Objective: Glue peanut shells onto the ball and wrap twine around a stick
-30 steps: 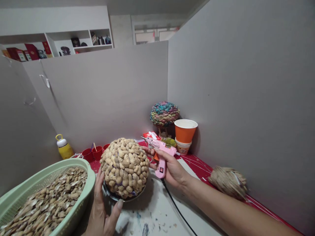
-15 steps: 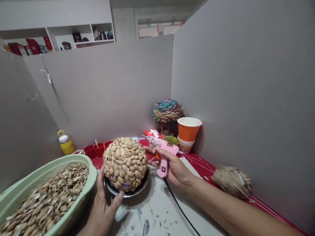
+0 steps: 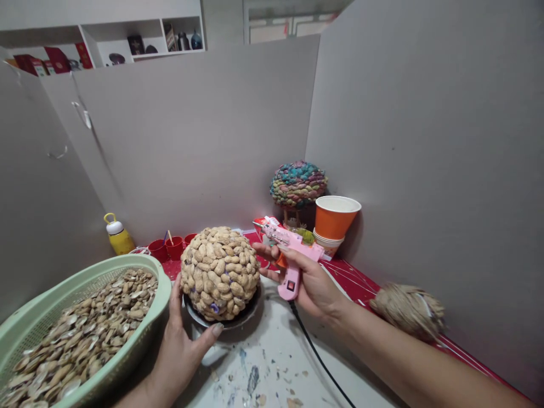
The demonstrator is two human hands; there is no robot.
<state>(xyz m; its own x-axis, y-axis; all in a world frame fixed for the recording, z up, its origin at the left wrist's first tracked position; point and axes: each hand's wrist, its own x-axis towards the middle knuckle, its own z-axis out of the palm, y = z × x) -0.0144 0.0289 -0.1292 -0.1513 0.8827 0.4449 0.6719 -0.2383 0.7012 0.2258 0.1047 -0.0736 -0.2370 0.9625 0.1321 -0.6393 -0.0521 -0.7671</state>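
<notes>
A ball covered in peanut shells (image 3: 219, 269), with bits of purple showing through the gaps, sits in a shallow dark metal bowl (image 3: 244, 322). My left hand (image 3: 181, 345) curves around the bowl's near left side, thumb at the front rim and fingers up along the left. Beside the ball on the right, my right hand (image 3: 312, 283) grips a pink hot glue gun (image 3: 293, 243) by its handle. The metal nozzle points up and left, apart from the shells, and some fingers extend past the orange trigger. A black cord (image 3: 317, 357) runs down from the handle.
Left stands a green basket (image 3: 164, 289) of peanut shells (image 3: 97, 323). Behind are red cups (image 3: 174, 249), a yellow bottle (image 3: 121, 241), a colourful braided mushroom-like piece (image 3: 298, 184) and orange paper cups (image 3: 336, 218). Twine (image 3: 408, 311) lies right. Grey partitions (image 3: 204, 136) enclose the table.
The view has shifted, so most things appear slightly higher and further right. Both hands keep their holds, and the glue gun stays beside the ball.
</notes>
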